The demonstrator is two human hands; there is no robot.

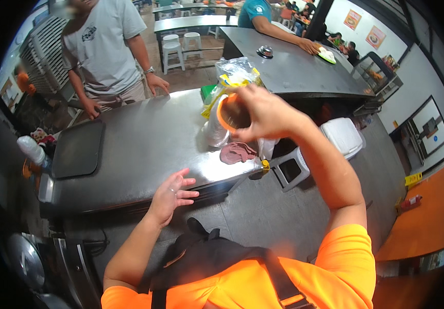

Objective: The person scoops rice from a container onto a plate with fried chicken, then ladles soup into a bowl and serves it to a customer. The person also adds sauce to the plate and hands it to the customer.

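Note:
My right hand [262, 112] grips an orange-rimmed bowl [225, 114], tilted so that its dark inside shows, above the right end of the metal counter [148, 131]. Below and beside the bowl stand wrapped, clear plastic containers [215, 135], partly hidden. Behind them is a clear and yellow plastic bag [239, 71] with a green item [207, 92] beside it. A crumpled reddish cloth [237, 152] lies under my right hand near the counter's corner. My left hand [171, 195] is held before the counter's near edge, fingers spread, holding nothing.
A dark tray [78, 148] lies on the counter's left side, near stacked clear cups [32, 148]. Across the counter stands a person in a grey shirt [104, 46]. Another person's hand [309, 46] reaches a green plate [327, 56] by a bell [265, 51]. A stool [291, 168] stands right.

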